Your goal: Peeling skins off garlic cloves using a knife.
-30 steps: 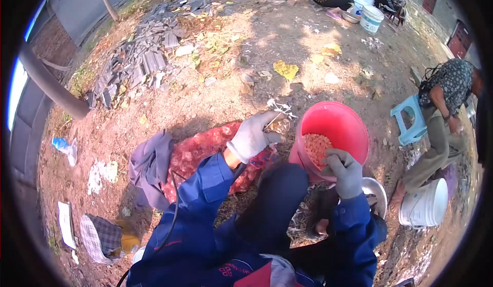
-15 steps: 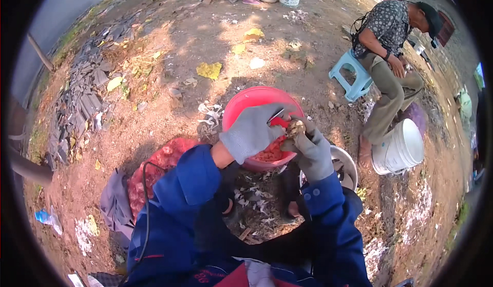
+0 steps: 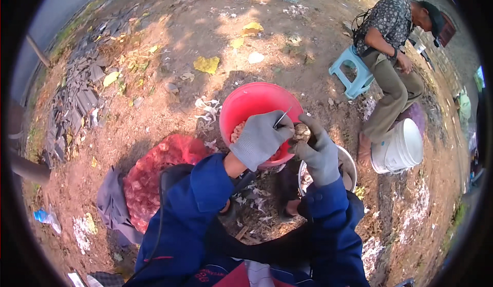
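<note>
**Gloved hands work a small bulb with a thin blade over a red basin**

The left hand [image 3: 261,138], in a grey knit glove, is curled closed around a thin metal blade [image 3: 282,117] whose tip slants up and to the right from the knuckles. Just beside it, the right hand [image 3: 317,151], gloved the same way, is pinched shut on a small brownish bulb [image 3: 301,132], which looks like a head of garlic, held between thumb and fingertips. Both hands hover over the near rim of the red basin [image 3: 251,101], the bulb sitting just at its right edge.

The bulb looks light and firm, with a dry papery skin that probably flakes and slides under knit gloves, so a grip around its widest part, with the thumb bracing one side, seems safest; squeezing hard would likely split the cloves apart. The blade is stiff, narrow and sharp, best held low by its handle with the edge turned away from the other hand.

Inside the basin lies a small heap of pale peeled pieces. Under the right forearm stands a metal bowl [image 3: 349,164], partly hidden. To the left lies a red mesh sack [image 3: 154,174], full and lumpy. White skins litter the dirt. Farther right, another person sits on a blue stool [image 3: 352,74] beside a white bucket [image 3: 403,146]
</note>
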### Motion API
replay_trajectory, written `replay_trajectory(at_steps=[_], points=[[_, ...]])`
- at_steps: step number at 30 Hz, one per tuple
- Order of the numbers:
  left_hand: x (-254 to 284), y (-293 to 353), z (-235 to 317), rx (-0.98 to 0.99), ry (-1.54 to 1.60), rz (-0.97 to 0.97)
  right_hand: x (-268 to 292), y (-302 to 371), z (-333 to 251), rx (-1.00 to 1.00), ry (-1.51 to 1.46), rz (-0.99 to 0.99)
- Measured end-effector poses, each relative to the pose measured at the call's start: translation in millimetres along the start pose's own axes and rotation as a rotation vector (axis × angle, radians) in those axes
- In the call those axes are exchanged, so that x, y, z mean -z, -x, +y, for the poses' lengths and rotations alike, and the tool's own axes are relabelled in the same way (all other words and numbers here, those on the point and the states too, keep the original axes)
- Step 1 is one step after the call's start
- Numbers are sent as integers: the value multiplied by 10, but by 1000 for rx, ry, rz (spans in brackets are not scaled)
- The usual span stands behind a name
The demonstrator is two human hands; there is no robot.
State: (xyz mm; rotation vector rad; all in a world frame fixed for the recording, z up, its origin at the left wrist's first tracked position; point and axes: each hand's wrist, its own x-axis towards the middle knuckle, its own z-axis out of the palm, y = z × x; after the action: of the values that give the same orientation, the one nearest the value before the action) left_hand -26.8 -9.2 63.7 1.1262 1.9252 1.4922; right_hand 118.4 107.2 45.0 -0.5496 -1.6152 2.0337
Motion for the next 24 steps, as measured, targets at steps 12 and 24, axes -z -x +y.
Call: replay_trajectory(at_steps=[12, 24], points=[[287, 97, -104, -188, -160, -119, -15, -38, 41, 52, 254, -26], [281, 218, -117, -209, -210, -276, -57, -20, 40, -17, 235, -98]])
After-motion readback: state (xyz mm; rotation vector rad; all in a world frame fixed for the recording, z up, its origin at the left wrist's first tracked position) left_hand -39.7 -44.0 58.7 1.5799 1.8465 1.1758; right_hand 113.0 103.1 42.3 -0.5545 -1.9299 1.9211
